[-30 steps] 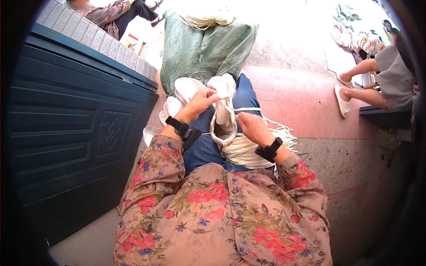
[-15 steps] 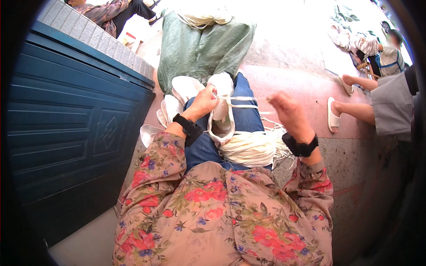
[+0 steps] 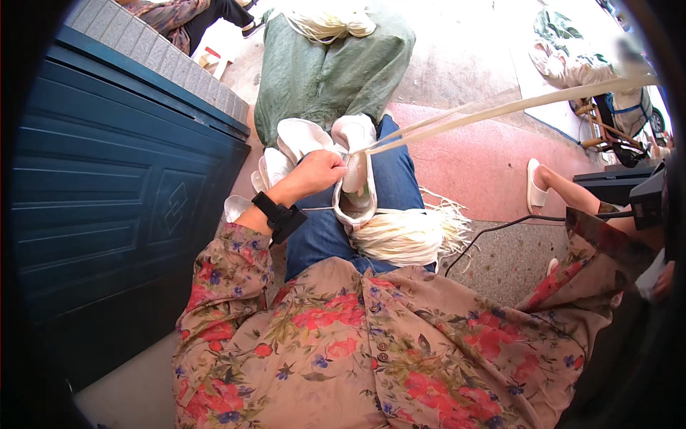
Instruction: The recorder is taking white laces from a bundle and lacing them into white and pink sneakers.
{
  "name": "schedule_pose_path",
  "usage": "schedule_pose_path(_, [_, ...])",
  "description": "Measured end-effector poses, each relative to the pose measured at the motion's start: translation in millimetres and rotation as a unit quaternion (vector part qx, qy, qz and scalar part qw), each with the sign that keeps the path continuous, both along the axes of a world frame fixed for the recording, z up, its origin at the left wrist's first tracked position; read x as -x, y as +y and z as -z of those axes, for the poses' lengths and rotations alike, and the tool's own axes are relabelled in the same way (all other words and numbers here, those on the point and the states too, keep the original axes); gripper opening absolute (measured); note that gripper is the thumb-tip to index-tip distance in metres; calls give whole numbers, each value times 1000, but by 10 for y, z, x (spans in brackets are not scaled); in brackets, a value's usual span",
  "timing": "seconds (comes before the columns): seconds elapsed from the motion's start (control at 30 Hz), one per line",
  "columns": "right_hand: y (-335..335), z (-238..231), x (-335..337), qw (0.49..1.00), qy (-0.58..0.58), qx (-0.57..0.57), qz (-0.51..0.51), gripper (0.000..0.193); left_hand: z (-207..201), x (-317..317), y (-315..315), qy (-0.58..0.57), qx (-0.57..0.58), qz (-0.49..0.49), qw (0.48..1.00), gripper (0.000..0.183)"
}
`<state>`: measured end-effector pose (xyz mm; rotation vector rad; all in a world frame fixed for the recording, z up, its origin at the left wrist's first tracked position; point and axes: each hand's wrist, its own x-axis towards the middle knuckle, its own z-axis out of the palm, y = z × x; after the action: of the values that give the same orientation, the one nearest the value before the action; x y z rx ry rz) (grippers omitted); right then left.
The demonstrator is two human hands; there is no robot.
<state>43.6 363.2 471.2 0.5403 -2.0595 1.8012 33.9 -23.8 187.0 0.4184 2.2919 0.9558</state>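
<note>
A white shoe (image 3: pixel 355 209) rests on my jeans, toe pointing away, tongue raised. My left hand (image 3: pixel 320 171) is closed at the left side of its lacing, fingers pinching the edge there. White shoelace (image 3: pixel 500 117) runs taut from the shoe's lacing to the far right rim. My right arm in its flowered sleeve (image 3: pixel 564 286) stretches out to the right; the hand itself lies beyond the picture's edge. A bundle of cream laces (image 3: pixel 400 236) lies across my lap, right of the shoe. More white shoes (image 3: pixel 296 137) are clustered left of and beyond my left hand.
A green sack (image 3: pixel 329 79) stands ahead, with another lace bundle (image 3: pixel 332 26) on top. On the left is a blue panelled door (image 3: pixel 107 193). A black cable (image 3: pixel 529 220) crosses at right. Another person's foot in a white slipper (image 3: pixel 534 184) is on the floor nearby.
My right hand has swung far right out of view, and the shoelace is now drawn out long that way. My left hand has shifted slightly down along the shoe's edge.
</note>
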Motion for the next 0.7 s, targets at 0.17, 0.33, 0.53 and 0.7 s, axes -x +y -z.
schedule_pose_path(0.17, [-140, 197, 103, 999, -34, -30, -8, 26, -125, -81, 242, 62, -50, 33, 996, 31])
schedule_pose_path(0.33, [-85, 166, 164, 998, -48, -27, -16, 27, -428, -129, 558, 367, -189, 49, 909, 36])
schedule_pose_path(0.53, [572, -134, 244, 999, -43, 19, -21, 28, -1005, -83, -1, -62, -317, 21, 946, 12])
schedule_pose_path(0.7, [1852, 142, 169, 985, -96, 135, 40, 30, -1173, 282, -1709, -93, -571, -332, 745, 24])
